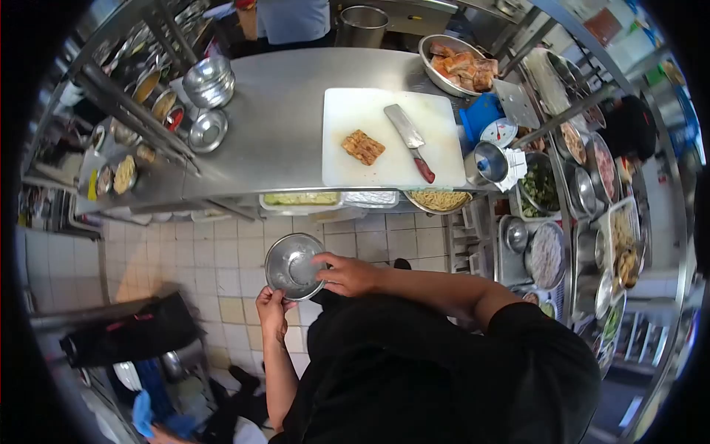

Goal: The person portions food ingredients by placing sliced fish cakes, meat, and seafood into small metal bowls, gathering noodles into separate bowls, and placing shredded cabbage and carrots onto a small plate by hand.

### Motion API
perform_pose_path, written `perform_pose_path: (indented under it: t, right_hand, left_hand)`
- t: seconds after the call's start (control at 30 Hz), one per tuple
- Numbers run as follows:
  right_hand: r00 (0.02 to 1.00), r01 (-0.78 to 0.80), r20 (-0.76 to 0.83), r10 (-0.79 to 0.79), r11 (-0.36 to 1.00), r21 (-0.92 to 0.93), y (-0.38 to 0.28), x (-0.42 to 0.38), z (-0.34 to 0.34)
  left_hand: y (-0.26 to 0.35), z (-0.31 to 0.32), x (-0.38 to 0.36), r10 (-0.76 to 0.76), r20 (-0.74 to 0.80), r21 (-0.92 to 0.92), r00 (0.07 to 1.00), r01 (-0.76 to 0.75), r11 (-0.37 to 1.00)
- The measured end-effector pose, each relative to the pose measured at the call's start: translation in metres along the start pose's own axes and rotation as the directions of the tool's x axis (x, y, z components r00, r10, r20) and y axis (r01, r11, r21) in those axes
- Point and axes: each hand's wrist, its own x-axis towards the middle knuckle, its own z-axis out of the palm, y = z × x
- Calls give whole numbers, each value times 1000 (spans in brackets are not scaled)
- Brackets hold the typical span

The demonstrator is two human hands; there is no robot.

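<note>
A metal bowl (pixel 285 255) is held over the tiled floor, in front of the body. My left hand (pixel 272 307) grips its lower rim with the thumb and fingers closed on it. At the bowl's right side is my right hand (pixel 344 274), its fingers apart and reaching over the rim; whether they touch the inside is unclear. On the steel counter (pixel 274 126) lies a white cutting board (pixel 347 107) with a browned slab of food (pixel 363 147) and a cleaver (pixel 404 127), its red handle toward the front edge.
Stacked metal bowls (pixel 209 83) stand at the counter's left. A bowl of meat pieces (pixel 462 68) and a blue scale (pixel 481 115) are at its right. Food trays fill the right-hand shelves. Another person's hand (pixel 164 436) with a blue cloth is at lower left; someone stands behind the counter.
</note>
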Motion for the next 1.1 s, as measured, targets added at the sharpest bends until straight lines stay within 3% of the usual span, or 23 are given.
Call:
perform_pose_path:
  t: [0.03, 0.07, 0.13, 0.17, 0.2, 0.23, 0.27, 0.3, 0.37, 0.4, 0.47, 0.57, 0.6, 0.73, 0.93, 1.03, 1.1]
  right_hand:
    - [1000, -10, -11, 10, 1000, -6, -1, -17, -10]
    - [992, -128, -12, 129, 988, 83, 6, -39, -19]
    - [957, -241, -190, 220, 965, -98, 41, -88, -41]
    - [901, -406, -228, 369, 903, -142, 70, -120, -49]
    - [821, -556, -281, 498, 810, -189, 108, -151, -62]
    - [708, -690, -297, 641, 716, -101, 145, -183, -79]
    - [618, -781, -359, 699, 598, -181, 180, -214, -95]
    - [529, -849, -432, 731, 463, -255, 210, -234, -115]
    - [355, -912, -357, 864, 236, -335, 230, -235, -165]
    - [361, -905, -341, 868, 238, -352, 243, -231, -176]
    - [391, -892, -131, 911, 341, -298, 281, -224, -190]
    - [323, -925, -109, 940, 290, -245, 453, -292, -139]
    - [356, -930, -74, 931, 346, -124, 498, -316, -126]
    - [347, -919, -211, 914, 285, -273, 452, -315, -170]
    - [384, -914, -456, 803, 260, -312, 419, -349, -244]
    - [493, -868, -539, 683, 342, -360, 393, -351, -226]
    - [591, -806, -596, 543, 435, -402, 365, -337, -206]
  left_hand:
    - [-18, 10, -11, -51, -37, -35, 998, 49, 998]
    - [-41, 19, -15, -61, -54, -47, 997, 58, 997]
    - [-82, 51, -24, -90, -96, -68, 991, 84, 994]
    - [-103, 60, -29, -104, -103, -46, 989, 100, 994]
    - [-130, 71, -28, -128, -79, -61, 989, 123, 990]
    - [-151, 85, -25, -187, -35, -47, 982, 185, 982]
    - [-175, 99, -26, -208, -19, -40, 978, 207, 978]
    - [-197, 118, -22, -222, 0, -39, 975, 222, 974]
    - [-236, 159, -15, -261, 24, -56, 965, 262, 963]
    - [-261, 173, -7, -292, 55, -52, 955, 295, 954]
    - [-296, 204, 8, -337, 109, 10, 935, 338, 941]
    - [-343, 248, 36, -357, 134, 1, 924, 360, 933]
    - [-356, 260, 47, -355, 174, 41, 919, 353, 935]
    - [-386, 312, 71, -360, 248, 19, 899, 367, 930]
    - [-373, 342, 74, -307, 298, 113, 904, 286, 952]
    - [-369, 349, 71, -276, 316, 12, 908, 287, 958]
    - [-354, 348, 63, -325, 311, 181, 893, 280, 943]
